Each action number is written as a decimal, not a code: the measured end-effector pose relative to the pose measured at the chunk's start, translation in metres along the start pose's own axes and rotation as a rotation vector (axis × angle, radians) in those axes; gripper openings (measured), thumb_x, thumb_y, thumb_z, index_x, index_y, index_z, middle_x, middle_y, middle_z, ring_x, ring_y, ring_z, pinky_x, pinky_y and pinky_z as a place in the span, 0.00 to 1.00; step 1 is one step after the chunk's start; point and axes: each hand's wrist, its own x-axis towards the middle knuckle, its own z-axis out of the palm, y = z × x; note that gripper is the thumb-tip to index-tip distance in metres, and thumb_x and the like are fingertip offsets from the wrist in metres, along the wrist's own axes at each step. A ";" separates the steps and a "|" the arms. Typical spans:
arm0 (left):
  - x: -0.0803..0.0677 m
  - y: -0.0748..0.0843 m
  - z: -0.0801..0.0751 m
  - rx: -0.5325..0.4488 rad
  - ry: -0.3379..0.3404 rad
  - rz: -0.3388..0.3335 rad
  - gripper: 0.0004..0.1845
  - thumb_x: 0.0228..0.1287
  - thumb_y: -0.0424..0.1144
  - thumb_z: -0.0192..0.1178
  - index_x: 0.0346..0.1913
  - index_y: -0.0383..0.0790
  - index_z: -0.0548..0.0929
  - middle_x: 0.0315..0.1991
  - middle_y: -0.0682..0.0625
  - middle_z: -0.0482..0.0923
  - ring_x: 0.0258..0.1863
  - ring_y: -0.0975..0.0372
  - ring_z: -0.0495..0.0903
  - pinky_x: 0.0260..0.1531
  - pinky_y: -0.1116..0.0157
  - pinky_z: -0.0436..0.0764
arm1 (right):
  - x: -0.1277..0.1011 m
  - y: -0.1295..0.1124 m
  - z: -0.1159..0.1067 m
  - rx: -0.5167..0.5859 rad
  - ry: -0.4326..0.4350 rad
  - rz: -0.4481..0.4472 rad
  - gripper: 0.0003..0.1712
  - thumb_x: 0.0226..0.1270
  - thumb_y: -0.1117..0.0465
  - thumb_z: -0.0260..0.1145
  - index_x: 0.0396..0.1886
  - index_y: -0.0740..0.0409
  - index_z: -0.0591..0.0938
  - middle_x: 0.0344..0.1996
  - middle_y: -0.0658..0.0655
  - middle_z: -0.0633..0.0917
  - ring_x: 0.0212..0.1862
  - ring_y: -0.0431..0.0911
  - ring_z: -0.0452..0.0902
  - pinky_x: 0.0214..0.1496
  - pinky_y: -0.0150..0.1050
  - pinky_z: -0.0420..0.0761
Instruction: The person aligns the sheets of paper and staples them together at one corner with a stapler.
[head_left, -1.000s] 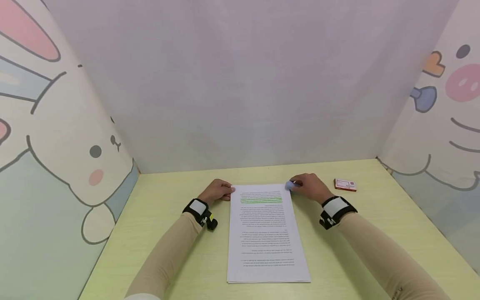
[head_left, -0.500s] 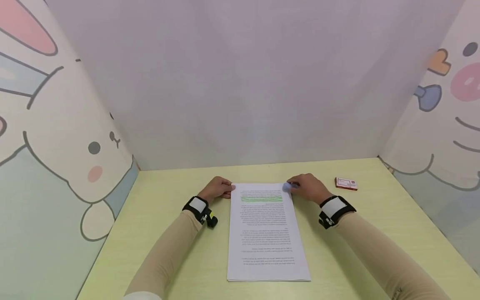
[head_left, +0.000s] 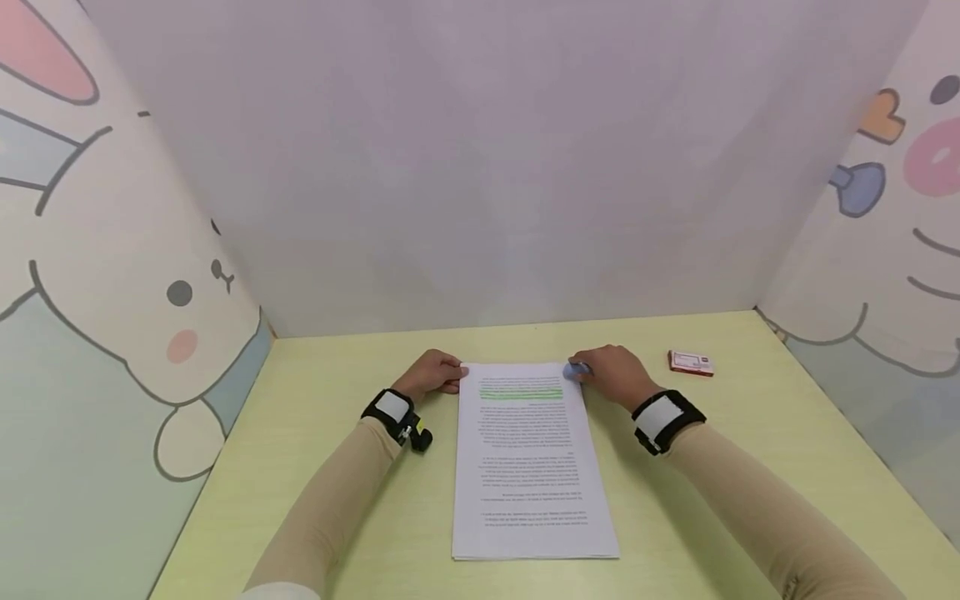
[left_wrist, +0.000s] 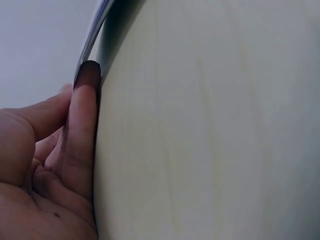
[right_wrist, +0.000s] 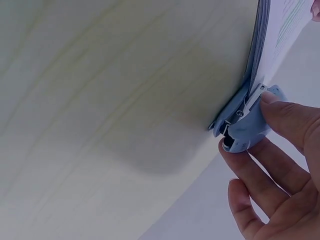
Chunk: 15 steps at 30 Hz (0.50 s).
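A stack of printed sheets (head_left: 528, 467) with green highlighted lines near its far end lies on the pale yellow-green table (head_left: 337, 392). My left hand (head_left: 435, 377) rests at the stack's far left corner. In the left wrist view its forefinger (left_wrist: 82, 130) lies straight along the table, its tip against the sheets' edge (left_wrist: 95, 30). My right hand (head_left: 611, 373) pinches a small light blue stapler (head_left: 576, 370) at the far right corner. The right wrist view shows the stapler (right_wrist: 245, 127) with its mouth over the edge of the sheets (right_wrist: 272, 45).
A small red and white box (head_left: 691, 362) lies on the table to the right of my right hand. Cartoon-printed panels (head_left: 112, 317) wall the table on the left and right, and a plain pale panel (head_left: 487, 167) closes the back.
My right hand has slid the stapler a little to the left onto the corner of the sheets. The left hand has stayed at its corner.
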 end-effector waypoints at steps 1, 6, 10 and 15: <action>-0.001 0.001 0.000 -0.006 -0.001 -0.007 0.16 0.73 0.32 0.62 0.57 0.24 0.80 0.39 0.42 0.83 0.31 0.64 0.84 0.33 0.70 0.85 | 0.000 0.000 0.001 -0.008 0.001 -0.002 0.15 0.63 0.63 0.76 0.49 0.59 0.88 0.44 0.60 0.89 0.43 0.55 0.87 0.43 0.51 0.84; -0.003 0.002 0.000 -0.012 -0.009 -0.023 0.19 0.73 0.32 0.61 0.62 0.24 0.77 0.42 0.40 0.83 0.33 0.63 0.85 0.35 0.69 0.85 | 0.000 -0.004 0.002 -0.037 -0.008 -0.003 0.14 0.64 0.62 0.75 0.49 0.60 0.88 0.44 0.60 0.89 0.42 0.56 0.87 0.40 0.51 0.84; -0.002 0.002 -0.001 0.003 -0.012 -0.006 0.19 0.74 0.33 0.61 0.61 0.24 0.78 0.41 0.41 0.83 0.32 0.64 0.85 0.36 0.69 0.85 | 0.002 -0.006 -0.002 -0.040 -0.021 0.015 0.14 0.64 0.62 0.75 0.49 0.60 0.88 0.44 0.61 0.89 0.41 0.57 0.87 0.38 0.51 0.84; 0.000 0.001 -0.001 0.004 -0.015 -0.003 0.18 0.74 0.33 0.61 0.60 0.24 0.78 0.41 0.41 0.83 0.33 0.63 0.85 0.36 0.69 0.85 | 0.005 -0.007 -0.004 -0.047 -0.059 0.039 0.15 0.64 0.62 0.75 0.50 0.59 0.88 0.45 0.61 0.89 0.41 0.57 0.86 0.37 0.52 0.83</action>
